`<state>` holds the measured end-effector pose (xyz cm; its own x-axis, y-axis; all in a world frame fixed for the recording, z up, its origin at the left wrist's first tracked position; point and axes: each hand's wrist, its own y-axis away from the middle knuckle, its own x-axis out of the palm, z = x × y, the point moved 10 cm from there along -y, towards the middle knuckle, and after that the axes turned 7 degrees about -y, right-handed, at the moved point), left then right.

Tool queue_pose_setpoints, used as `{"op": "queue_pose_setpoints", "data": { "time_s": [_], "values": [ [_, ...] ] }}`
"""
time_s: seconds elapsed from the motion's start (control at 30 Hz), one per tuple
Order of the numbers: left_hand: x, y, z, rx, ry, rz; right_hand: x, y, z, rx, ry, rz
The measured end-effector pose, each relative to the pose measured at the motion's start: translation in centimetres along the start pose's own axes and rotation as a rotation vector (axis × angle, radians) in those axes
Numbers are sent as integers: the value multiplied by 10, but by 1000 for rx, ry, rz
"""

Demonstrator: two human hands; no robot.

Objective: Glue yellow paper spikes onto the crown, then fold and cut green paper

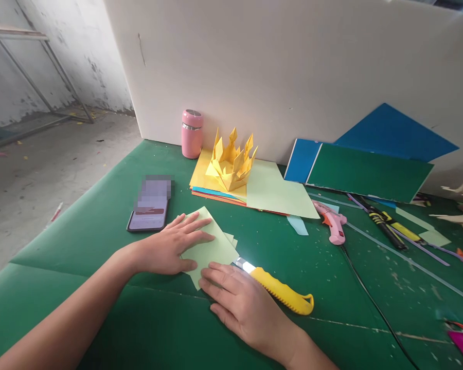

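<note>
A folded sheet of pale green paper (212, 252) lies on the green table in front of me. Across its left side my left hand (179, 244) rests flat, fingers spread. My right hand (235, 300) lies along the lower right edge of the paper, fingers stretched out and touching it. More pale green paper shows from under the sheet at its right and bottom. Just beyond my right hand is a utility knife (281, 290) with a yellow handle, its metal end close to the paper's right corner.
A phone (148, 205) lies at left. Behind stand a pink flask (192, 134) and a yellow folded-paper crown (231, 164) on stacked paper (275, 187). To the right are a pink glue gun (332, 221) with a trailing cord, glue sticks, cutters and blue and green boards (370, 172).
</note>
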<state>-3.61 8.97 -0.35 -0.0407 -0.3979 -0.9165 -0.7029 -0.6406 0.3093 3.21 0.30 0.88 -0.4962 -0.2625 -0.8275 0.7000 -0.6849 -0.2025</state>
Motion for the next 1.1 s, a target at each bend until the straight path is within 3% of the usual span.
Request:
{"op": "queue_pose_setpoints", "data": {
  "time_s": [0.5, 0.83, 1.1],
  "values": [
    [2, 0, -2, -1, -31, -54, -8, -1, 3, -5, 35, -77],
    [0, 0, -3, 4, -16, -60, -29, -12, -28, 151, 99, -125],
    [0, -1, -4, 6, 0, -56, -36, -7, -35, 183, 104, -122]
  ]
}}
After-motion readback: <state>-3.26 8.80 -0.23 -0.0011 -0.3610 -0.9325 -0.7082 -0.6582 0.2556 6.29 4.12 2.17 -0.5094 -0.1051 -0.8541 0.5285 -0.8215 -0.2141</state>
